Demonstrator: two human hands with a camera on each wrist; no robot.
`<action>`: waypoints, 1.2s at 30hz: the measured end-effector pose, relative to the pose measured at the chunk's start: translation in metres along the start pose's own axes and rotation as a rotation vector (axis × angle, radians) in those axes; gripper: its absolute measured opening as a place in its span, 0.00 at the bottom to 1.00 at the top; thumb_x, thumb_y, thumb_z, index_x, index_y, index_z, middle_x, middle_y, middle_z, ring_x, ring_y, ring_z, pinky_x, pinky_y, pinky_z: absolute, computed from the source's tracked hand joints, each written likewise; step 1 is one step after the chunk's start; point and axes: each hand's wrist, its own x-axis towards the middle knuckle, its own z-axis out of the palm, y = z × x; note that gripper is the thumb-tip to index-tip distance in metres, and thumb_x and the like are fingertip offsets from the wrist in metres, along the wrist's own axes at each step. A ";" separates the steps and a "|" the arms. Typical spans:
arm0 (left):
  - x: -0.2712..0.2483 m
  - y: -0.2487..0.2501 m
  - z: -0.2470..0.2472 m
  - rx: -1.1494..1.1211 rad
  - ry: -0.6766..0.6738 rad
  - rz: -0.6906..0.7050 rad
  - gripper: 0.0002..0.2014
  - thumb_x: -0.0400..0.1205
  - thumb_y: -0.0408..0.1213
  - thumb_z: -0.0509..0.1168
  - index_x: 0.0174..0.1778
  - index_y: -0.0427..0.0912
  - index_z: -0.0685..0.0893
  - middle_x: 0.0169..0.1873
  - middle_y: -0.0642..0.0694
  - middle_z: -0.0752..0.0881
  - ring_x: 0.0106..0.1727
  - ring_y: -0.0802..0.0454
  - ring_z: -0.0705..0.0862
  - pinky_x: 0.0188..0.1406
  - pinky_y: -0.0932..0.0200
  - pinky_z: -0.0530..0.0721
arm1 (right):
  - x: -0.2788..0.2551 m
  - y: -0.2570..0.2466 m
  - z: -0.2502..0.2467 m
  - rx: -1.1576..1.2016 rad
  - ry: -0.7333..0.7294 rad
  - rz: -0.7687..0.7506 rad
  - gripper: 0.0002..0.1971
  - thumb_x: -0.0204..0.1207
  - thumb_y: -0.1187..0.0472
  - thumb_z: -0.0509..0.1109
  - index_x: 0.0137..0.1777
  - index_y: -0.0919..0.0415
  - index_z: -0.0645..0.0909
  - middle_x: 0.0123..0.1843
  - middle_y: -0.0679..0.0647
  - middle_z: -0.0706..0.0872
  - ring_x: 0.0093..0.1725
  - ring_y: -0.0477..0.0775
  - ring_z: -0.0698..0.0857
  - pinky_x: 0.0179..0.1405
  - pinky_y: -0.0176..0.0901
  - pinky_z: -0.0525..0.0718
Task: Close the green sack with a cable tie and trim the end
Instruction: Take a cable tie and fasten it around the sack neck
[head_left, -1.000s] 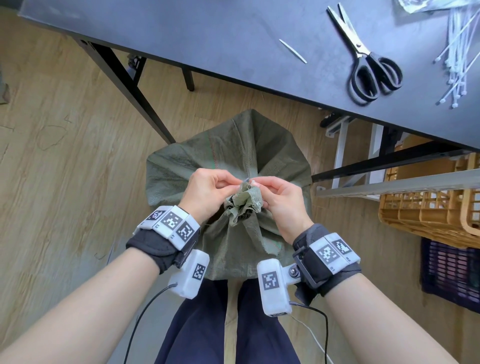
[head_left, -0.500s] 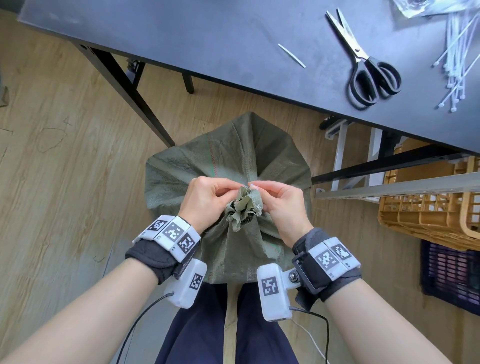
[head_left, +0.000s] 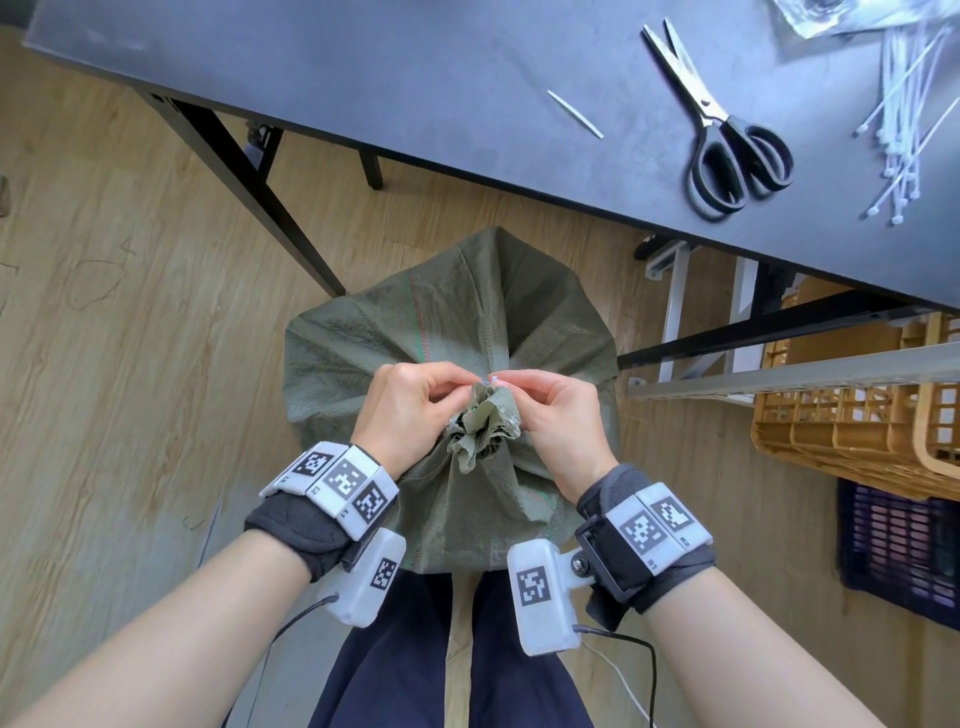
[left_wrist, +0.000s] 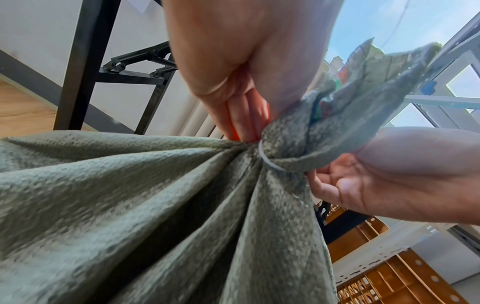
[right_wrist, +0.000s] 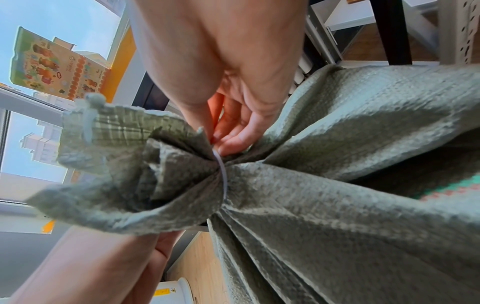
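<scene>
The green woven sack (head_left: 363, 364) stands on the floor in front of me, its mouth gathered into a bunched neck (head_left: 485, 423). A white cable tie (left_wrist: 267, 161) (right_wrist: 223, 174) loops tightly round that neck. My left hand (head_left: 410, 410) and right hand (head_left: 556, 410) sit on either side of the bunch, fingers curled. Their fingertips pinch the ends of the tie (head_left: 491, 378) at the far side of the neck. The tie's head is hidden behind the fingers. Black-handled scissors (head_left: 727, 150) lie open on the dark table.
The dark table (head_left: 415, 78) runs across the top, with a bundle of white cable ties (head_left: 904, 130) at its right end and a cut tie piece (head_left: 574, 114) near the middle. Yellow crates (head_left: 857, 415) and a purple crate (head_left: 898, 551) stand at right. Black table legs (head_left: 249, 192) stand left of the sack.
Both hands have stayed at the sack's neck. The fingertips have closed in slightly at the far side of the bunch. The sack has not shifted.
</scene>
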 end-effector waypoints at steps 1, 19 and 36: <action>0.000 0.000 0.000 0.006 0.001 0.004 0.04 0.75 0.34 0.72 0.42 0.44 0.92 0.35 0.47 0.93 0.39 0.59 0.90 0.45 0.54 0.88 | 0.000 0.000 0.000 0.001 0.000 0.000 0.07 0.74 0.69 0.72 0.50 0.70 0.86 0.41 0.58 0.90 0.35 0.40 0.87 0.37 0.30 0.85; -0.002 0.002 -0.001 0.018 -0.007 0.006 0.04 0.75 0.33 0.72 0.42 0.45 0.92 0.36 0.47 0.93 0.38 0.62 0.89 0.44 0.59 0.86 | -0.001 0.004 0.002 -0.006 0.028 -0.004 0.05 0.74 0.68 0.73 0.47 0.66 0.88 0.41 0.57 0.91 0.37 0.42 0.88 0.40 0.33 0.86; -0.004 0.002 -0.001 0.060 -0.022 0.044 0.05 0.76 0.34 0.71 0.44 0.46 0.92 0.38 0.48 0.93 0.39 0.59 0.89 0.44 0.58 0.85 | -0.002 0.006 0.002 -0.071 0.047 -0.027 0.04 0.74 0.67 0.74 0.47 0.64 0.88 0.44 0.57 0.92 0.42 0.46 0.89 0.49 0.41 0.88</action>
